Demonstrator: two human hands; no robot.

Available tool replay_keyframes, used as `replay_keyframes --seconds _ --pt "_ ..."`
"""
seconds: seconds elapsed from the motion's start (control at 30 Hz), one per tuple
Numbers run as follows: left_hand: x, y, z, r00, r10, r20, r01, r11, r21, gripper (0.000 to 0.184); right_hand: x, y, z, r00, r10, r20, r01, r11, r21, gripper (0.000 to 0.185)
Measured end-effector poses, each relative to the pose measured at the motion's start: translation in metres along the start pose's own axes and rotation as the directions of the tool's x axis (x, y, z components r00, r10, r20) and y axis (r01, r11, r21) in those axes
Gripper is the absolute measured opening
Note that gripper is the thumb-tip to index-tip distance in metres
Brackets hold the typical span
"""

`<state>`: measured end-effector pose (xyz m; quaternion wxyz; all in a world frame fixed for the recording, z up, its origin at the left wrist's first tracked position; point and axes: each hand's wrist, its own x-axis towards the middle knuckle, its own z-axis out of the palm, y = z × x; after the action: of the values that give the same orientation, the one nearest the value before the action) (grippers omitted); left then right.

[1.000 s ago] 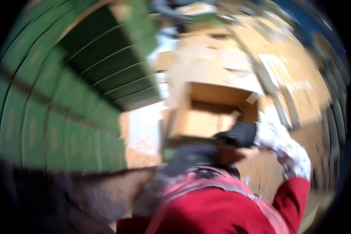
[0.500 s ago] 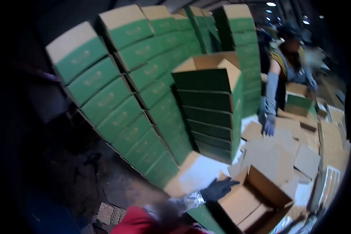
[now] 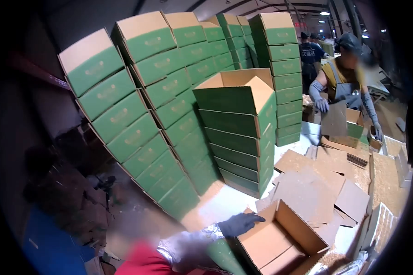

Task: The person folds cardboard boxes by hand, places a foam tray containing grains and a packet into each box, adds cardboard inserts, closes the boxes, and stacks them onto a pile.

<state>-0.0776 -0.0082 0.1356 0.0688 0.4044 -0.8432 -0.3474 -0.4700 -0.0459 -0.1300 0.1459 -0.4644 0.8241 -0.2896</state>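
Observation:
My left hand (image 3: 241, 224), in a dark grey glove, lies over the left rim of an open-topped cardboard box (image 3: 267, 244). Its index finger reaches over the rim, and the other fingers are bent over the edge. The box is brown inside and its outer side shows green; its inside is bare, and the frame's bottom edge cuts it off. My right hand does not show. Just behind stands a stack of nested green cardboard boxes (image 3: 229, 123), the top one open.
Tall stacks of green boxes (image 3: 165, 82) line the left and back. Loose cardboard sheets (image 3: 303, 192) cover the table to the right. A gloved co-worker (image 3: 346, 73) holds a cardboard piece (image 3: 334, 119) beside another box. Crumpled clear plastic (image 3: 353, 263) lies at the lower right.
The view has shifted, so the box and my left hand appear further left. The co-worker's hand has risen from the sheets and now holds a cardboard piece upright.

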Motion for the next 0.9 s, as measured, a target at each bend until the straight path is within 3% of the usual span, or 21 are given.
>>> replay_keyframes --seconds 0.07,0.13,0.2,0.23,0.27,0.3,0.33,0.37,0.4,0.43,0.47,0.53,0.57,0.6,0.63,0.7,0.73,0.83,0.87,0.9 --pt "-0.002 0.003 -0.001 1.000 -0.021 -0.016 0.021 1.000 -0.002 0.036 -0.012 0.026 -0.026 0.992 0.068 -0.104 -0.048 0.981 0.188 0.040" --pt "-0.003 -0.017 0.008 0.994 0.070 -0.084 -0.070 0.998 0.003 0.036 -0.036 0.054 -0.069 0.963 0.173 -0.207 -0.080 0.916 0.394 0.040" --pt "0.001 -0.035 0.018 0.954 0.222 -0.202 -0.290 0.859 -0.423 0.039 -0.075 0.073 -0.126 0.913 0.262 -0.312 -0.046 0.826 0.561 0.040" --pt "0.002 -0.031 0.006 0.949 0.298 -0.104 -0.289 0.952 0.097 0.044 -0.100 0.069 -0.160 0.887 0.289 -0.360 -0.014 0.796 0.605 0.040" --pt "0.002 -0.020 0.002 0.958 0.251 -0.137 -0.242 0.967 0.081 0.050 -0.126 0.061 -0.191 0.867 0.290 -0.406 0.033 0.779 0.627 0.040" --pt "0.005 -0.026 0.007 0.964 0.212 -0.159 -0.223 0.974 -0.051 0.051 -0.147 0.041 -0.222 0.858 0.240 -0.454 0.110 0.777 0.620 0.039" --pt "0.010 -0.031 0.011 0.938 0.272 -0.215 -0.323 0.910 -0.260 0.053 -0.168 0.019 -0.247 0.858 0.156 -0.489 0.184 0.796 0.577 0.039" --pt "0.009 -0.019 0.005 0.987 0.092 -0.134 -0.153 0.805 -0.573 0.056 -0.187 -0.007 -0.266 0.871 0.021 -0.491 0.262 0.826 0.500 0.039" --pt "0.014 -0.022 0.003 0.971 0.211 -0.109 -0.232 0.941 -0.247 0.047 -0.201 -0.038 -0.280 0.876 -0.166 -0.453 0.357 0.855 0.376 0.039" --pt "0.018 -0.037 0.010 0.921 0.355 -0.159 -0.378 0.721 -0.581 0.046 -0.210 -0.065 -0.292 0.861 -0.337 -0.380 0.451 0.853 0.264 0.039" --pt "0.019 -0.017 0.006 0.950 0.273 -0.149 -0.310 0.803 -0.509 0.049 -0.217 -0.104 -0.299 0.876 -0.414 -0.247 0.468 0.851 0.236 0.042" --pt "0.026 -0.022 0.016 0.996 0.012 -0.085 -0.079 0.511 -0.856 0.056 -0.226 -0.156 -0.297 0.781 -0.606 -0.153 0.606 0.676 0.419 0.047" --pt "0.021 0.003 0.006 0.988 0.066 -0.140 -0.155 0.363 -0.919 0.065 -0.233 -0.175 -0.291 0.849 -0.525 -0.062 0.470 0.698 0.540 0.053" --pt "0.019 -0.006 0.006 0.999 0.020 -0.041 -0.045 0.202 -0.978 0.069 -0.241 -0.194 -0.287 0.901 -0.432 0.033 0.311 0.699 0.643 0.062" --pt "0.014 -0.007 0.003 0.999 0.050 -0.009 -0.015 0.129 -0.992 0.070 -0.249 -0.214 -0.281 0.935 -0.332 0.126 0.145 0.681 0.718 0.072" --pt "0.012 -0.010 0.005 0.977 0.182 0.115 0.126 -0.053 -0.991 0.073 -0.264 -0.222 -0.273 0.924 -0.120 0.362 -0.255 0.511 0.821 0.081" --pt "0.016 -0.021 0.012 0.962 0.225 0.155 0.177 -0.078 -0.981 0.068 -0.273 -0.220 -0.272 0.929 -0.111 0.354 -0.232 0.572 0.787 0.082" --pt "0.016 -0.021 0.029 0.980 0.184 -0.078 -0.116 0.204 -0.972 0.058 -0.290 -0.205 -0.266 0.919 -0.116 0.376 -0.205 0.673 0.710 0.083" --pt "0.010 -0.016 0.025 0.949 0.218 -0.226 -0.308 0.510 -0.803 0.050 -0.294 -0.199 -0.263 0.912 -0.124 0.391 -0.202 0.694 0.691 0.083" --pt "0.007 -0.014 0.024 0.925 0.254 -0.282 -0.379 0.620 -0.687 0.050 -0.294 -0.197 -0.261 0.909 -0.048 0.415 -0.285 0.652 0.702 0.082"
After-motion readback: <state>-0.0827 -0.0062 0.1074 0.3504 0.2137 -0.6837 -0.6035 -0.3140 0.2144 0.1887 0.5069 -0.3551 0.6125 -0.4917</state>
